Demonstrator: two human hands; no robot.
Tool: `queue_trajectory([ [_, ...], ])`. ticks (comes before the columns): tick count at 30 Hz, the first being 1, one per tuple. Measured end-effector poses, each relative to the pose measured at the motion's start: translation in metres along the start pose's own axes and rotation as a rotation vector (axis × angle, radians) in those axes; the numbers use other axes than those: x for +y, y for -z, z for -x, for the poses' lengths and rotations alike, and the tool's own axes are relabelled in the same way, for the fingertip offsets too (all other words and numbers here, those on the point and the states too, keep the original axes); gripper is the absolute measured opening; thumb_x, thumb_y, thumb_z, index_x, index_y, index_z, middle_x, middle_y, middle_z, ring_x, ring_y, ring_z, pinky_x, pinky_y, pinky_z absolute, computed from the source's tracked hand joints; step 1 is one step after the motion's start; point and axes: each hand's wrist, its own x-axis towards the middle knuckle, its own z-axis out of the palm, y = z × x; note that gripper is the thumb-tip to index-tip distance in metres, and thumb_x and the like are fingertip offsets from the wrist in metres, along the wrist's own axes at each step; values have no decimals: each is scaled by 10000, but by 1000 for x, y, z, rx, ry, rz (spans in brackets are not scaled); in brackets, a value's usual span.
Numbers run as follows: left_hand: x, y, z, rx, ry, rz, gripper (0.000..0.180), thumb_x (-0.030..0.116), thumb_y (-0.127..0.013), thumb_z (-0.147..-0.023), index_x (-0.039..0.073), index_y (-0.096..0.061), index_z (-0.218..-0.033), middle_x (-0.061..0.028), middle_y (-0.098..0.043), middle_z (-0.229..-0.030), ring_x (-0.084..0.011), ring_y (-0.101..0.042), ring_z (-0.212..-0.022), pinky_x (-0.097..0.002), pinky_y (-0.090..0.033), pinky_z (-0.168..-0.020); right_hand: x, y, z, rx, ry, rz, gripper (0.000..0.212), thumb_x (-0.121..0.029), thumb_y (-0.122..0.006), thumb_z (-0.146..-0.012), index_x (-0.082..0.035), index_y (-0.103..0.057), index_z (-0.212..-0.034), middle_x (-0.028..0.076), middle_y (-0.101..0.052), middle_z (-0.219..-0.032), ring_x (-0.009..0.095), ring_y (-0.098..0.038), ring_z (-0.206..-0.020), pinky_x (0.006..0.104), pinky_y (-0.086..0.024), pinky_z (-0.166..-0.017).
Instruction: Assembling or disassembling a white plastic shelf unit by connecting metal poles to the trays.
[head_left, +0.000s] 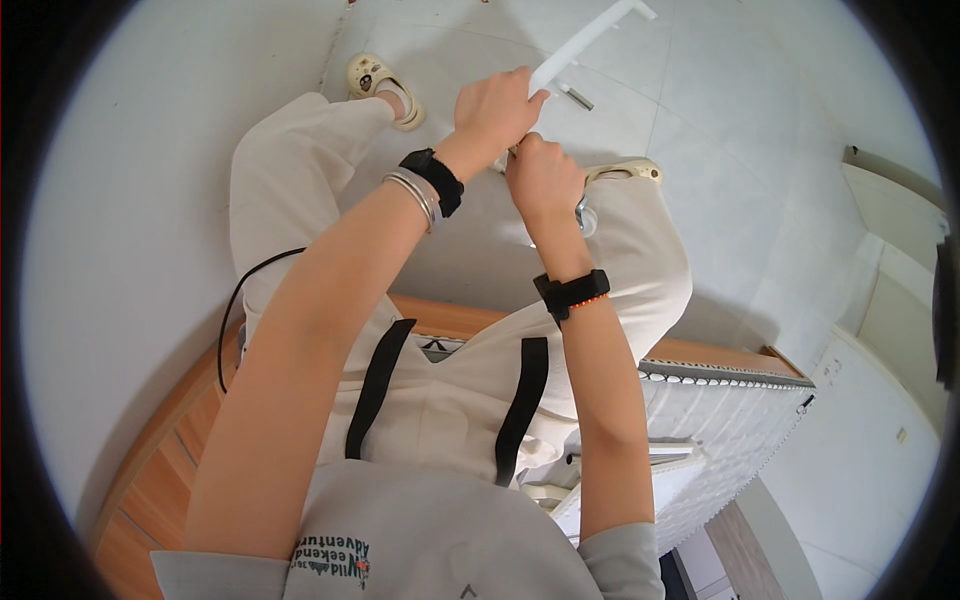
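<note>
My left hand [493,110] is closed around a long white bar [585,48] whose far end bends to the right. The bar slants up and away over the floor. Just below and to the right, my right hand [545,178] is a closed fist. A small end of something pokes out at its thumb side, close to the left hand, but its kind is hidden. By the right wrist a shiny rounded part [583,212] shows; I cannot tell whether it belongs to what the fist holds. A short metal cylinder [578,98] lies near the bar.
I sit on a wooden-edged bed or bench [460,318], legs apart, cream clogs [385,88] on the grey tiled floor [700,150]. To the right are a white quilted mattress-like pad [730,430] with white parts on it. A black cable [240,285] hangs at the left.
</note>
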Motion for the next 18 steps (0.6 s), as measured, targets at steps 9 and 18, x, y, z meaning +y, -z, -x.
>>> queue_trajectory([
  [9,14,-1,-1,-110,-114,14,337,396,-484,-830,79,-578,-895,-102,-613,-685,-302,-584,-686,-407,-441,-618,32,-16,-7,-249,-32,-269,161,-205,-569,-729,-50,-600,-703,141,-604,-630,286,-612,-628,374,-467,-545],
  [18,-33,18,-27,6,-19,-14,419,440,-480,-814,60,-573,-965,-161,-613,-840,-323,-572,-803,-415,-440,-682,79,39,34,-499,-497,-1113,315,-178,-591,-770,-96,-399,-534,-31,-351,-439,71,-331,-381,228,-280,-388],
])
